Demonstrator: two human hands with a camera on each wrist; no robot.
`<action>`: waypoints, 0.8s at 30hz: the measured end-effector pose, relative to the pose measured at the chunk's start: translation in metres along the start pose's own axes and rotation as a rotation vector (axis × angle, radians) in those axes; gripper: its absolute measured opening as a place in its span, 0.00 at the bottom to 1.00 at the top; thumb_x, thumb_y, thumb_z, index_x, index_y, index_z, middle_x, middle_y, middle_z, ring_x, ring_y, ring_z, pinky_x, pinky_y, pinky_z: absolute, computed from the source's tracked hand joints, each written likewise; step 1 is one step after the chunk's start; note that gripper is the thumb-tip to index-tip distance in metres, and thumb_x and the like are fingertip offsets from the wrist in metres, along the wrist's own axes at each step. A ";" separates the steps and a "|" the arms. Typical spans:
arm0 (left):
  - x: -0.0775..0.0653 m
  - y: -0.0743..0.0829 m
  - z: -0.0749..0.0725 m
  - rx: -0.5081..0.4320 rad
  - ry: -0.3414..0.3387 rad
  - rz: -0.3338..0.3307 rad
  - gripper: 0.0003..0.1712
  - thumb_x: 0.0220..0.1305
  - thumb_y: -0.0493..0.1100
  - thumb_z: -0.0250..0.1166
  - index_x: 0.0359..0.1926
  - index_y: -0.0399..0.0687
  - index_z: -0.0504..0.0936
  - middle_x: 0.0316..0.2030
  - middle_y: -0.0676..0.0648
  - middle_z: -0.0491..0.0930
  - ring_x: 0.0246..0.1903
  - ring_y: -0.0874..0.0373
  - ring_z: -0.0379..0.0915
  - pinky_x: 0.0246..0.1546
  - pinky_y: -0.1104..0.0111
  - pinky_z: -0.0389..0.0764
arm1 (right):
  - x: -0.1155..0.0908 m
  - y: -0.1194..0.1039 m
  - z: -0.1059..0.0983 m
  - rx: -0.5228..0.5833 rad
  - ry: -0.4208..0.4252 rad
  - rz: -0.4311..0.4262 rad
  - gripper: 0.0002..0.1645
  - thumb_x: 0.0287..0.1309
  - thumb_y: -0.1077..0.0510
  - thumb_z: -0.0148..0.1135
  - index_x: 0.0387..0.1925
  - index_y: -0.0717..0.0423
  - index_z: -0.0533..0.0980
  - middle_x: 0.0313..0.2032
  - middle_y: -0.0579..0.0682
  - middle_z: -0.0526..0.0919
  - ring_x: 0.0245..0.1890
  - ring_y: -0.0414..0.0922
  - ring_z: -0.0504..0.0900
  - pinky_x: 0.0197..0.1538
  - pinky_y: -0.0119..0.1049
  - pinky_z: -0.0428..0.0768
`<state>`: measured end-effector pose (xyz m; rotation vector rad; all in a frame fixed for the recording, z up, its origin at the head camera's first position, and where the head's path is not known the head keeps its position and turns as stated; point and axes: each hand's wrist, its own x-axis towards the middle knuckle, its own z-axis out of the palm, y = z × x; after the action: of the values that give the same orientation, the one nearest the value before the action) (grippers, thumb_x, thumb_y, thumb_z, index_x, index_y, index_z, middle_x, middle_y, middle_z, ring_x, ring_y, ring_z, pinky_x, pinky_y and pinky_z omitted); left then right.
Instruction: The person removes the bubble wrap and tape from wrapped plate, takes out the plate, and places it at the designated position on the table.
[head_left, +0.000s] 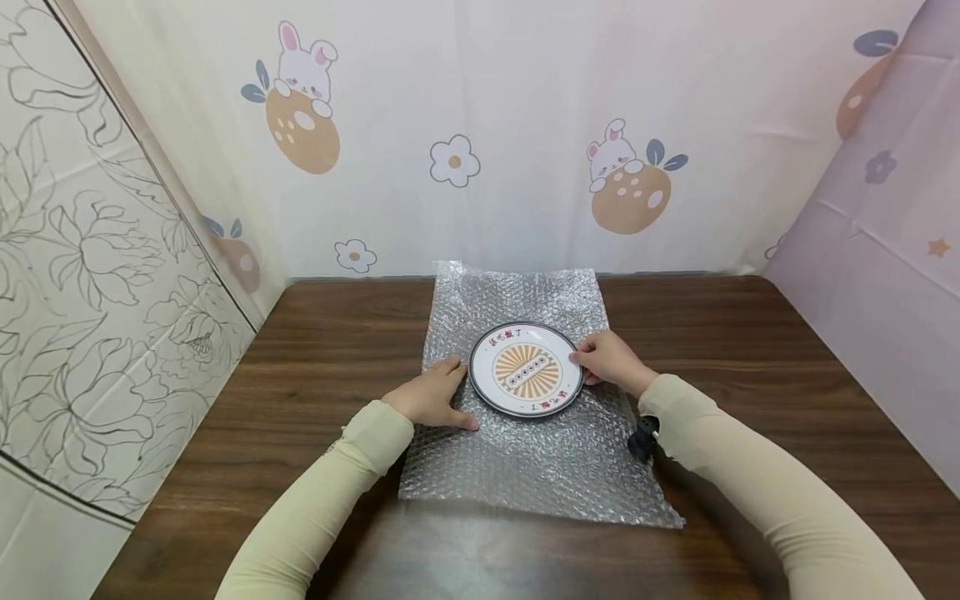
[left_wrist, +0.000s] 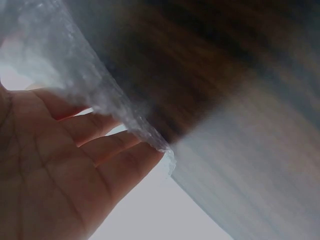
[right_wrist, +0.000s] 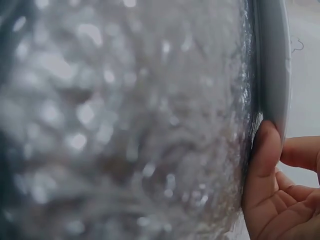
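A round white plate with a dark rim, an orange sunburst and red characters lies on a sheet of bubble wrap. My right hand pinches the plate's right rim between thumb and fingers. In the right wrist view, a finger reaches under the plate edge, close against the wrap. To the left of the plate, my left hand rests on the wrap with its fingers spread. The left wrist view has the left palm with fairly straight fingers at the edge of the bubble wrap.
Under the wrap is a dark brown wooden table. A small black object sits by the right sleeve cuff, over the wrap's right edge. Behind the table hangs a printed curtain; a flower-patterned panel stands at the left.
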<state>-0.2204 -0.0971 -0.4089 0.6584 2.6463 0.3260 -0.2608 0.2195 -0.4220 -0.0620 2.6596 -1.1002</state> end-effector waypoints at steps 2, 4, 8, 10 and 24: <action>0.000 0.000 -0.001 -0.005 0.002 0.003 0.61 0.55 0.67 0.68 0.76 0.39 0.50 0.78 0.39 0.42 0.77 0.43 0.38 0.76 0.53 0.50 | 0.001 0.000 0.000 0.020 -0.008 0.014 0.12 0.68 0.59 0.57 0.34 0.65 0.79 0.25 0.52 0.81 0.21 0.39 0.79 0.27 0.32 0.83; 0.000 0.000 -0.001 -0.007 0.001 0.006 0.61 0.55 0.67 0.68 0.76 0.39 0.49 0.78 0.39 0.42 0.77 0.43 0.38 0.76 0.54 0.50 | 0.002 0.000 0.000 0.045 -0.018 0.027 0.12 0.68 0.59 0.56 0.34 0.66 0.79 0.26 0.52 0.81 0.21 0.39 0.79 0.28 0.32 0.84; 0.000 0.000 -0.001 -0.016 0.005 0.015 0.62 0.54 0.66 0.69 0.76 0.37 0.50 0.77 0.38 0.42 0.77 0.43 0.38 0.76 0.54 0.51 | 0.000 0.000 -0.001 0.086 -0.025 0.051 0.13 0.70 0.59 0.54 0.36 0.66 0.79 0.29 0.54 0.81 0.22 0.39 0.80 0.30 0.32 0.84; -0.001 -0.001 -0.001 -0.021 0.008 0.020 0.62 0.54 0.66 0.69 0.76 0.37 0.50 0.77 0.38 0.43 0.77 0.43 0.39 0.76 0.54 0.52 | -0.002 -0.001 -0.002 0.097 -0.024 0.046 0.14 0.70 0.59 0.53 0.39 0.68 0.79 0.31 0.55 0.81 0.23 0.40 0.80 0.31 0.33 0.84; 0.000 -0.001 -0.001 -0.026 0.013 0.028 0.62 0.54 0.66 0.69 0.76 0.37 0.50 0.77 0.38 0.43 0.77 0.43 0.39 0.76 0.54 0.51 | -0.009 -0.008 -0.005 0.128 -0.002 0.035 0.16 0.70 0.60 0.52 0.46 0.70 0.78 0.32 0.56 0.82 0.26 0.40 0.80 0.34 0.35 0.85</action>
<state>-0.2205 -0.0979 -0.4085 0.6879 2.6428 0.3729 -0.2534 0.2184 -0.4110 0.0084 2.5720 -1.2545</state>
